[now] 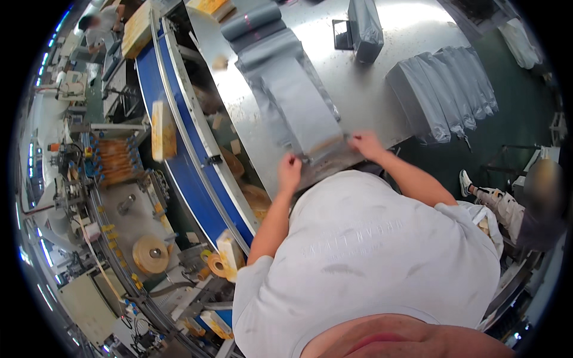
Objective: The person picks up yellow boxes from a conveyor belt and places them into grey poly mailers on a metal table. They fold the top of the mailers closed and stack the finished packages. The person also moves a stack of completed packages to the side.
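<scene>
A grey plastic bag lies lengthwise on the metal table in front of me. A flat, light block fills it, with a yellowish-orange edge showing near the mouth. My left hand is closed in a pinch at the left corner of the mouth. At the right corner, my right hand pinches the plastic too, slightly blurred. The bag's near edge stretches between my hands, close to my shirt. Beyond it, a roll of grey plastic film runs toward the far edge of the table.
Several grey wrapped packages stand in a row at the table's right side. Another grey package stands farther back beside a small dark square. On the left runs a blue conveyor carrying white-and-orange packs. A person is at the far left.
</scene>
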### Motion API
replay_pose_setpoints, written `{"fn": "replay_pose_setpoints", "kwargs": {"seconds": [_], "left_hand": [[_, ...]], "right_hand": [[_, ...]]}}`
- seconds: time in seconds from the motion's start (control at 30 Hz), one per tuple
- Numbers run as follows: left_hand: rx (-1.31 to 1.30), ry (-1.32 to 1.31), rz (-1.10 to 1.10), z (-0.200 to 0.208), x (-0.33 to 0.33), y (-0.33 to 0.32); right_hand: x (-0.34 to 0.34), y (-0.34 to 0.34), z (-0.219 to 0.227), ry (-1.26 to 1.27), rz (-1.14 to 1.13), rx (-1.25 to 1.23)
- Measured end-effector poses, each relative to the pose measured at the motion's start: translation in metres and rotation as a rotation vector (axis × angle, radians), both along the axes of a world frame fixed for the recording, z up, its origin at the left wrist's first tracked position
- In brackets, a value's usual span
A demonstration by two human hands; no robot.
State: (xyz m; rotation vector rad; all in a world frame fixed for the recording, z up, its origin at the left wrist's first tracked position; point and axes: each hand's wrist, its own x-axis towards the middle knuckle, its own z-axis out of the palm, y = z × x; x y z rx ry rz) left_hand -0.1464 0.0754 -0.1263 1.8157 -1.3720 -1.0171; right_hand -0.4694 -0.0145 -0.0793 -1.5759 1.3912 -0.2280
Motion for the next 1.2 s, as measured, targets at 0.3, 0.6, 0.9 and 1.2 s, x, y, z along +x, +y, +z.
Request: {"fn": "replay_pose_setpoints", "kwargs": {"seconds": [0.3, 0.6, 0.9, 1.2], "left_hand": [[-0.243, -0.224, -0.138, -0.024, 0.001, 0.012], [-0.086, 0.225, -0.024, -0.005, 0.005, 0.028], [-0.056, 0.177, -0.200, 0.026, 0.009, 0.013], [-0.362, 0.120, -0.241, 0.031, -0.022, -0.007]], "right_hand": [[0.108, -0.011, 0.091, 0.230, 0.715, -0.163], [0.148, 0.023, 0.039, -0.028, 0.504, -0.533], [0.089, 0.056, 0.038, 0.011, 0.470, -0.442], [0.106, 0.046, 0.049, -0.181, 0.209, -0.867]]}}
